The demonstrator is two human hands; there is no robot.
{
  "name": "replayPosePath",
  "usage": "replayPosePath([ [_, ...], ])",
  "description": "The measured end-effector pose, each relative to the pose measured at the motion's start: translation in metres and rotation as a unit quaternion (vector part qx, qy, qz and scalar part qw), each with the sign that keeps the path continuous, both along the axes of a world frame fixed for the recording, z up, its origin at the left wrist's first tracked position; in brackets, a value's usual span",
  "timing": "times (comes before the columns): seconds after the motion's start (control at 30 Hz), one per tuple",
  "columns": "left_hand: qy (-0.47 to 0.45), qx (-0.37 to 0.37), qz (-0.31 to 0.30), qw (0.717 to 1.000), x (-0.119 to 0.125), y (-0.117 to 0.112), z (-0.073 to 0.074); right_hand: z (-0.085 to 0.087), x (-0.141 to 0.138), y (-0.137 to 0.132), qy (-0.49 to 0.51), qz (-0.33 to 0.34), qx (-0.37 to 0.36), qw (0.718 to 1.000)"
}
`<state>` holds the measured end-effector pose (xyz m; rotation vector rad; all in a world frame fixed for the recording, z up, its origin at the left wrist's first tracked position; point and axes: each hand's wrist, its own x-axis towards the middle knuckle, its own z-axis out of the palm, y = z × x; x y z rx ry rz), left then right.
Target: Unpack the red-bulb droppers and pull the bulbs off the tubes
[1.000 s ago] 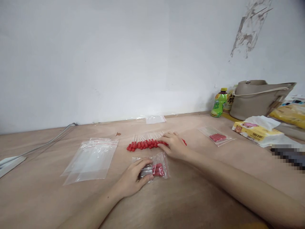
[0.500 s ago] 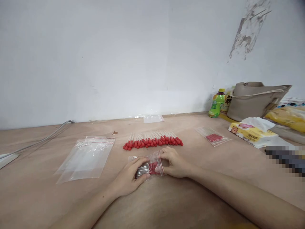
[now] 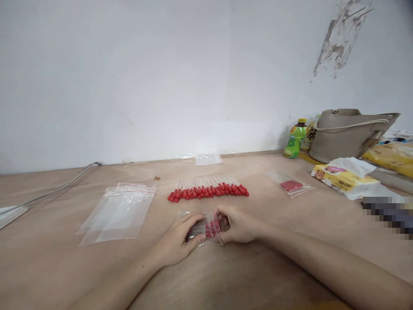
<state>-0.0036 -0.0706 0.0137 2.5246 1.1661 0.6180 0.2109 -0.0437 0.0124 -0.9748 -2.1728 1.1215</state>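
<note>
Head view: fingers (image 3: 195,242) grip a clear bag (image 3: 209,218) containing red-tipped sticks (image 3: 211,230).

- A clear plastic bag (image 3: 209,217) is lying crosswise on the table (image 3: 271,211); its plastic is wrinkling and catching the light; its mouth, edged with a red line, is facing right and bowing into a curve;
- A bunch of sticks (image 3: 211,230) is resting inside the bag; their red heads are showing through the plastic near the mouth; their pale shafts are pointing left;
- A row of loose sticks (image 3: 208,191) is lying just beyond the bag; their red heads are crowding together on the near side; their pale shafts are pointing away.
</note>
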Motion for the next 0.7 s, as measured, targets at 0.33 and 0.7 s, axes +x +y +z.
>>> replayPosePath([
  [0.33,0.001,0.009,0.005,1.000,0.000,0.000,0.001,-0.002,0.008,0.007,0.024,0.002,0.050,0.998],
  [0.7,0.003,-0.001,0.014,1.000,0.001,0.000,0.002,0.004,0.005,0.004,-0.071,-0.056,0.172,0.981],
])
